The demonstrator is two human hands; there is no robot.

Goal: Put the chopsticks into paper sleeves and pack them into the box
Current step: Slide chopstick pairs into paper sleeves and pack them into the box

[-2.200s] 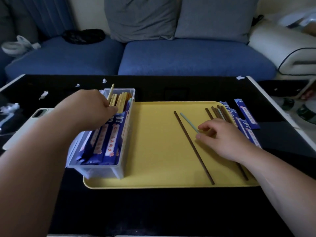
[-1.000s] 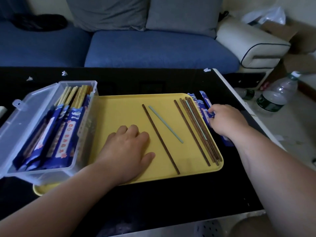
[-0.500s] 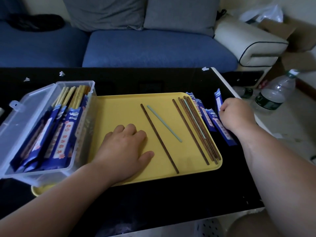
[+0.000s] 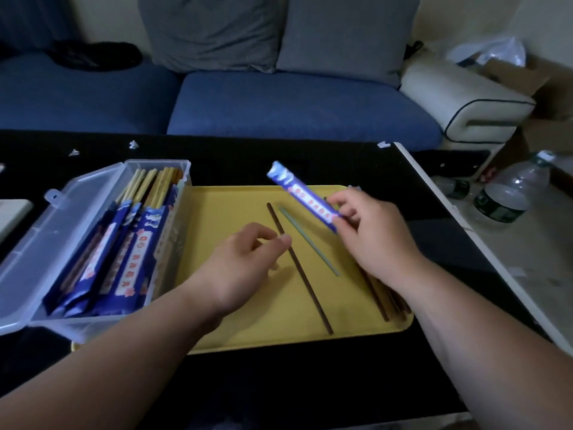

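Yellow tray [image 4: 242,321], black table. I see right hand [image 4: 375,237] pinching a sleeve [image 4: 305,197] aloft, open end up-left. Brown chopstick [image 4: 305,282] lies roughly parallel, at the thumb of left hand [image 4: 245,265] (loosely curled, empty), which is nearer.

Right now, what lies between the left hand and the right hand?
In the head view: a dark brown chopstick next to the left hand, then a pale green chopstick, both on the yellow tray.
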